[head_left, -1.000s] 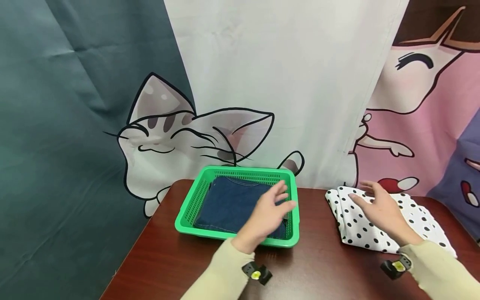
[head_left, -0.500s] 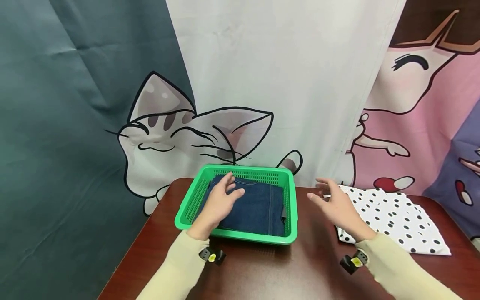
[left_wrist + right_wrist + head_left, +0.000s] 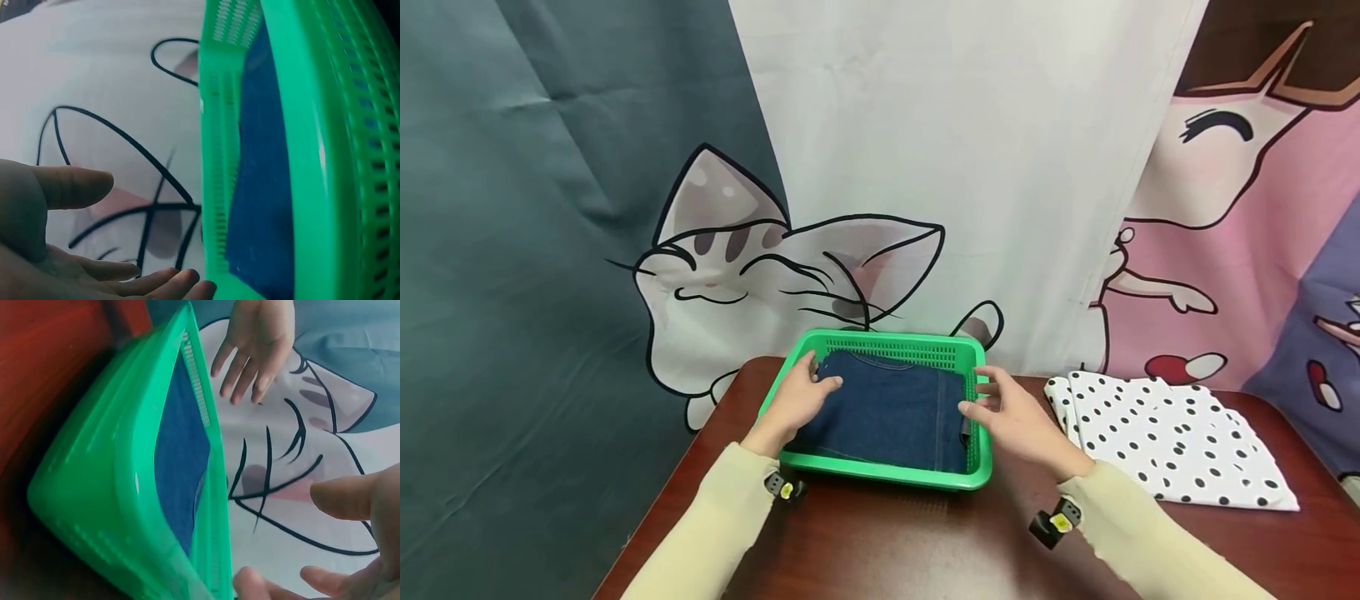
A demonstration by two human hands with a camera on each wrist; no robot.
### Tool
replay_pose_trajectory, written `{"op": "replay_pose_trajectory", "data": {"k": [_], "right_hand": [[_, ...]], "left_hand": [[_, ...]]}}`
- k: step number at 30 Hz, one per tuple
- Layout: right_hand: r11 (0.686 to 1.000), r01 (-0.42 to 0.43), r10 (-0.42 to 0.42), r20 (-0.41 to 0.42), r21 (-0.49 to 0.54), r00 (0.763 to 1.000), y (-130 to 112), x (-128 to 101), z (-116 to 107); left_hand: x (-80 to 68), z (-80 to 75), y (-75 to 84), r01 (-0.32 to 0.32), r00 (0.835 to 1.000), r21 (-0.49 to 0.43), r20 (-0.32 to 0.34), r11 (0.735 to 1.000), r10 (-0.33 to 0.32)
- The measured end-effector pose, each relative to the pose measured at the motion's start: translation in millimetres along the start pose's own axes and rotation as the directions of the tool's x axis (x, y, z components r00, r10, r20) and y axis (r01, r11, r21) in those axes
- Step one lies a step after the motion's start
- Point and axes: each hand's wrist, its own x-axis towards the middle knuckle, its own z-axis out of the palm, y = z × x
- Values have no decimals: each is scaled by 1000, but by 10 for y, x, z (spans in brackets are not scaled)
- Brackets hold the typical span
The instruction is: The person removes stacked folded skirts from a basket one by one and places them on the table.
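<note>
Basket [image 3: 880, 477] of green plastic mesh, on the bench [image 3: 880, 542] with folded jeans [image 3: 887, 408] inside; likely light and stiff, best gripped by opposite side rims. Left hand [image 3: 793, 400] and right hand [image 3: 1015, 421] flank it, fingers [image 3: 981, 392] open, gripping nothing

dark red-brown table [image 3: 880, 542], cartoon cat backdrop cloth [image 3: 737, 267], teal, white and pink panels
</note>
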Motion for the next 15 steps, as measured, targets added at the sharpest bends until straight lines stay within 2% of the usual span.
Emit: {"op": "replay_pose_trajectory", "data": {"k": [3, 7, 11, 15], "right_hand": [[999, -40, 37, 76, 28, 996, -14, 39, 74], [990, -121, 108, 172, 73, 979, -25, 106, 154], [976, -190, 167, 198, 106, 966, -44, 180, 227], [963, -235, 207, 197, 131, 958, -62, 259, 334]], "left_hand": [[52, -54, -39, 28, 999, 38, 16, 999, -29], [135, -97, -54, 85, 996, 99, 16, 992, -86], [244, -106, -32, 121, 992, 140, 28, 983, -126], [367, -125, -32, 165, 981, 155, 71, 974, -178]]}}
